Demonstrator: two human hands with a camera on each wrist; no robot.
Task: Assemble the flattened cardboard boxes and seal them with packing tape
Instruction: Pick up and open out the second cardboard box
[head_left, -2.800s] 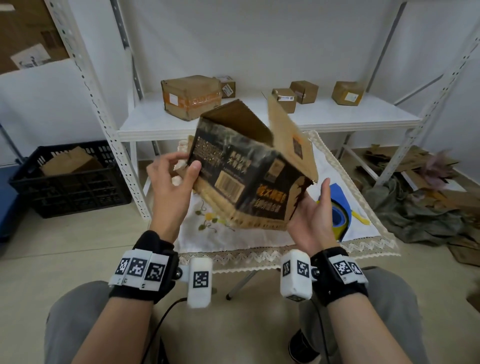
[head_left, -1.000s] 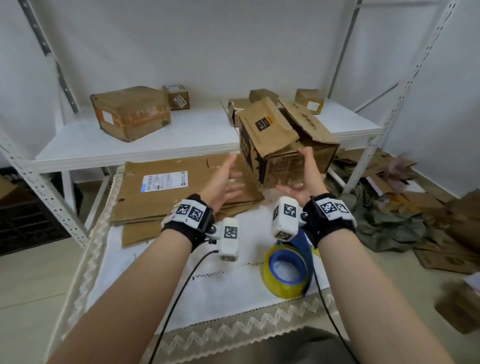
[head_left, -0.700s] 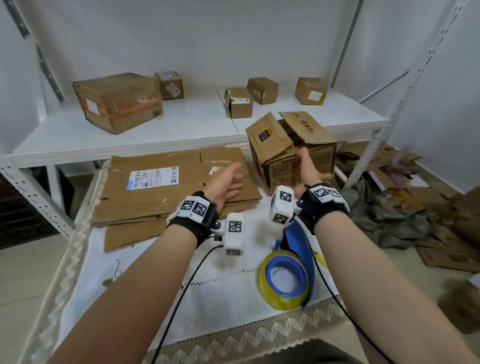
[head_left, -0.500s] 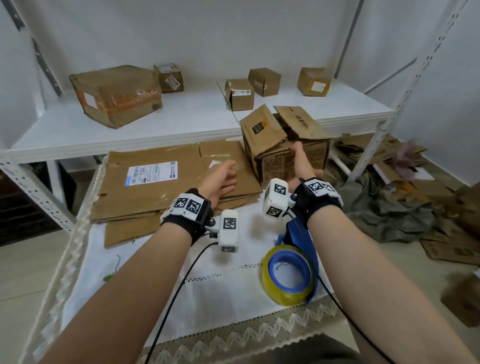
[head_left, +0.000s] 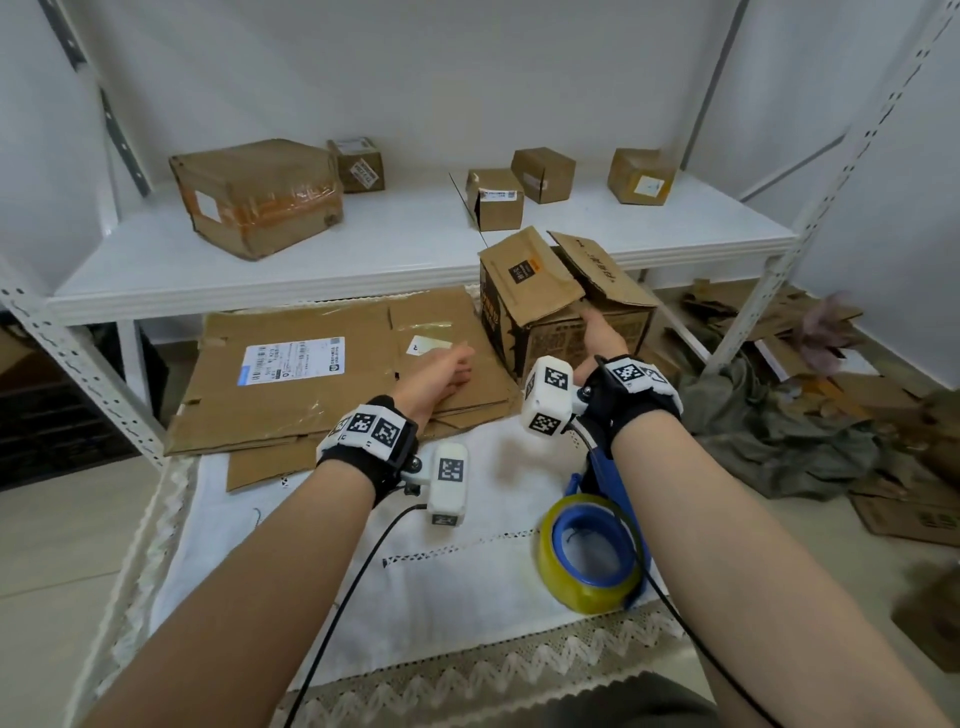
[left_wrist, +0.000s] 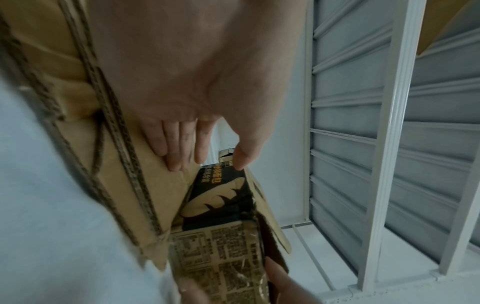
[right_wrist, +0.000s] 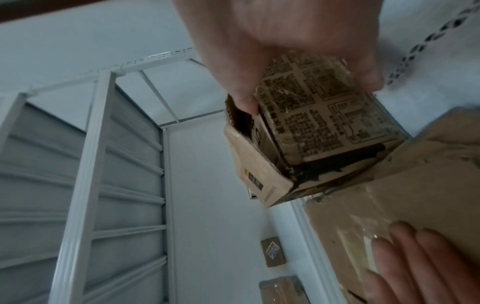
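A printed brown-and-black box (head_left: 540, 312) stands at the back right of the table with its top flaps (head_left: 597, 270) open. My right hand (head_left: 597, 330) grips its near printed face; in the right wrist view the thumb (right_wrist: 246, 102) hooks over one side edge while the fingers (right_wrist: 371, 78) wrap the other. To the left, my left hand (head_left: 441, 369) lies flat with straight fingers on a stack of flattened cardboard (head_left: 311, 374) and holds nothing. A blue dispenser with a yellowish tape roll (head_left: 587, 566) lies on the white cloth under my right forearm.
The table's white lace-edged cloth (head_left: 363, 571) spreads in front of me. Behind it a white shelf (head_left: 389, 249) carries one large taped box (head_left: 260, 197) and several small ones (head_left: 496, 200). Cardboard scraps and grey cloth (head_left: 779, 431) litter the floor at right.
The printed box went from mid-air in both hands down to the back right of the table. My left hand let go of it and came to rest on the flattened stack.
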